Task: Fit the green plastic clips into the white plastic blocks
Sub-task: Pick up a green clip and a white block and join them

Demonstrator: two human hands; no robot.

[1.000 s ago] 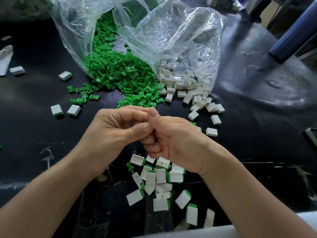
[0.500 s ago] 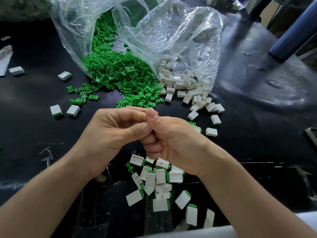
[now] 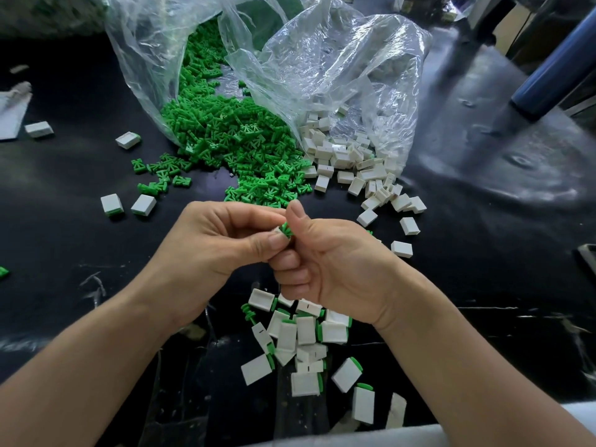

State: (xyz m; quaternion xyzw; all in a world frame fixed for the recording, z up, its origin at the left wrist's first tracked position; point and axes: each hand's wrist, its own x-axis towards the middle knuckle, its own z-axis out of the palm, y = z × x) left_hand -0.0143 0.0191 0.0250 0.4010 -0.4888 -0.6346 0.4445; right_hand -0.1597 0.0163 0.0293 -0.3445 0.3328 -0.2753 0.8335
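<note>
The left hand (image 3: pixel 222 250) and the right hand (image 3: pixel 335 266) meet fingertip to fingertip above the black counter (image 3: pixel 64 253). The left hand pinches a white block (image 3: pixel 276 231) between thumb and forefinger, with only a sliver of it showing. The right hand pinches a green clip (image 3: pixel 285 230), thumb raised and the other fingers curled under. Clip and block touch right between the two thumbs — how far the clip sits inside the block cannot be told.

Just below the right hand lies a heap of finished pieces (image 3: pixel 306 333), each white with a green edge showing. Two more such pieces (image 3: pixel 111 204) lie well apart to the left of the hands, and a few loose blocks (image 3: pixel 401 249) are scattered to the right.

Farther back, two clear plastic bags lie on their sides, mouths toward the person. The left bag (image 3: pixel 145 59) holds green clips (image 3: pixel 225 137), which spill out onto the counter in a thick heap. The right bag (image 3: pixel 354 69) holds white blocks (image 3: pixel 348 162), also spilling out. The two heaps touch where the bags meet — green on the left, white on the right. A blue tube (image 3: pixel 554 66) slants across the far right corner.
</note>
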